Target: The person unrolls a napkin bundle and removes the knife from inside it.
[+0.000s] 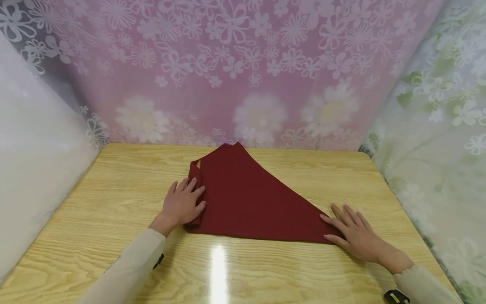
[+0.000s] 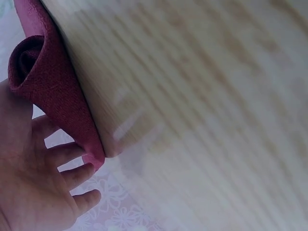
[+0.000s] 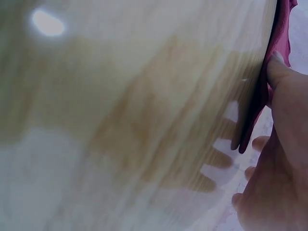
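A dark red cloth (image 1: 250, 202) lies on the wooden table, wide at the left and tapering to a point at the right. Its left edge is turned over into a loose roll (image 2: 48, 72), whose coiled end shows in the left wrist view. My left hand (image 1: 184, 203) rests on that roll with its fingers spread. On the cloth's right tip lies my right hand (image 1: 358, 234), fingers extended; its thumb and index finger touch the fabric. The right wrist view shows the thumb (image 3: 279, 70) against the cloth edge, and part of the tip is hidden beneath the hand.
The light wooden table (image 1: 125, 181) has a glossy top with a bright reflection near its front. A pink flowered curtain (image 1: 212, 97) hangs behind it, with a pale sheet (image 1: 34, 139) at left and a flowered sheet (image 1: 436, 169) at right.
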`<control>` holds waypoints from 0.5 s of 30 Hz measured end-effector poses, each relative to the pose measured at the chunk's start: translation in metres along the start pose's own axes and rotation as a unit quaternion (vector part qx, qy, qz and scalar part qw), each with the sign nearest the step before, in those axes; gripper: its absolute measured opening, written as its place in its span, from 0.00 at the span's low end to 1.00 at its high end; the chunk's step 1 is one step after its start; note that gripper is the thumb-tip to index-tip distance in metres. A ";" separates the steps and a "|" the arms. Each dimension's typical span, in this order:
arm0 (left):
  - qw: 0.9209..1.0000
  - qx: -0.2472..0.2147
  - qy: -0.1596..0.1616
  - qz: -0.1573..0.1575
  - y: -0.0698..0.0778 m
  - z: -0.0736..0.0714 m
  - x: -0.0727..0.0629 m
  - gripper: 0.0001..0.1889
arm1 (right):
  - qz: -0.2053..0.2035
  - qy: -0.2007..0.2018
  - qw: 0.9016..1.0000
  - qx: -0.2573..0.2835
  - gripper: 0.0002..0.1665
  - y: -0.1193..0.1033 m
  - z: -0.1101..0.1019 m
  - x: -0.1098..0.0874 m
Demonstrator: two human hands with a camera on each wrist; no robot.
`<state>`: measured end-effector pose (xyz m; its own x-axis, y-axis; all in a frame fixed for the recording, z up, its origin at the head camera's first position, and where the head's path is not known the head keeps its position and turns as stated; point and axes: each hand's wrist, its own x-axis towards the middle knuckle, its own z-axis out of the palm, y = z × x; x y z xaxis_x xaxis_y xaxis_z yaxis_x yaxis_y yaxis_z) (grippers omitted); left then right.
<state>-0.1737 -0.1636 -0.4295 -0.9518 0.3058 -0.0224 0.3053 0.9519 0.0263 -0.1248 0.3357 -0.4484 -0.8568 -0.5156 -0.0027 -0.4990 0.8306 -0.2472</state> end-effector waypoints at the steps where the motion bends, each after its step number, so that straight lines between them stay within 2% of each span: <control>1: 1.000 -0.002 0.001 -0.001 0.000 -0.001 0.001 0.26 | 0.004 -0.004 1.000 0.005 0.33 0.000 0.000 0.000; 5: 1.000 -0.006 0.006 0.002 0.000 -0.004 0.003 0.25 | 0.015 -0.018 1.000 0.015 0.34 -0.001 -0.001 0.000; 11: 1.000 -0.008 0.009 -0.001 0.000 -0.005 0.005 0.23 | 0.015 -0.018 1.000 0.016 0.33 0.000 -0.003 0.000; 15: 1.000 -0.007 0.027 0.007 -0.001 -0.005 0.005 0.20 | 0.018 -0.019 1.000 0.017 0.33 -0.001 -0.002 0.000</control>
<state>-0.1790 -0.1636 -0.4248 -0.9475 0.3182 0.0319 0.3193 0.9468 0.0400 -0.1249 0.3355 -0.4461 -0.8686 -0.4931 -0.0486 -0.4622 0.8417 -0.2791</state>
